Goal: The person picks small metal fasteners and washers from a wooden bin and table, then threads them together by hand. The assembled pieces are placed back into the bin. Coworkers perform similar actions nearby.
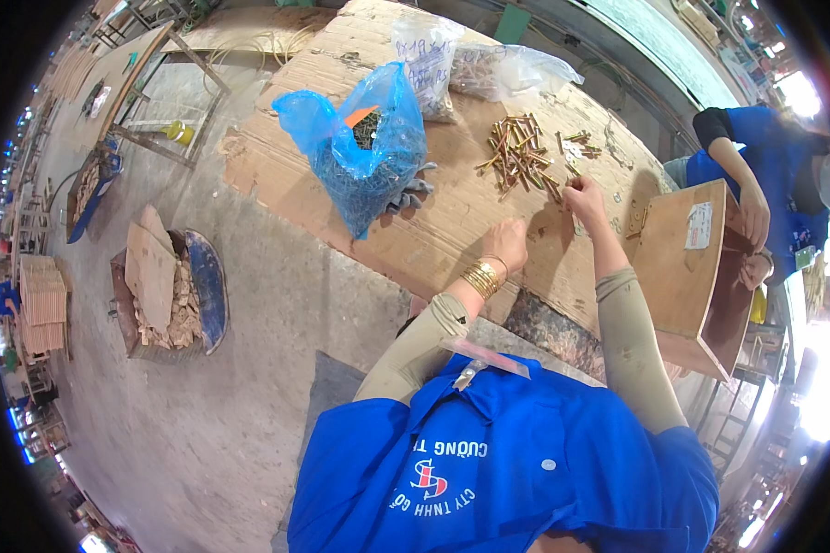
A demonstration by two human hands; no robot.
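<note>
My right hand (584,200) is closed in a pinch over the cardboard-covered table (443,207). A thin brass-coloured piece shows at its fingertips, but I cannot tell whether they grip it. Just to the left lies a heap of long brass-coloured bolts (518,157). A smaller group of bolts (579,144) lies beyond that hand. My left hand (505,245), with gold bangles at the wrist, is curled closed above the cardboard, nearer to me than the heap. Its fingertips and anything in them are hidden.
A blue plastic bag (369,180) of small metal pieces stands left, with clear bags (424,69) behind. On the right is a wooden box (682,240); a co-worker's hands (756,244) are at its far side. A scrap bin (171,295) stands on the floor.
</note>
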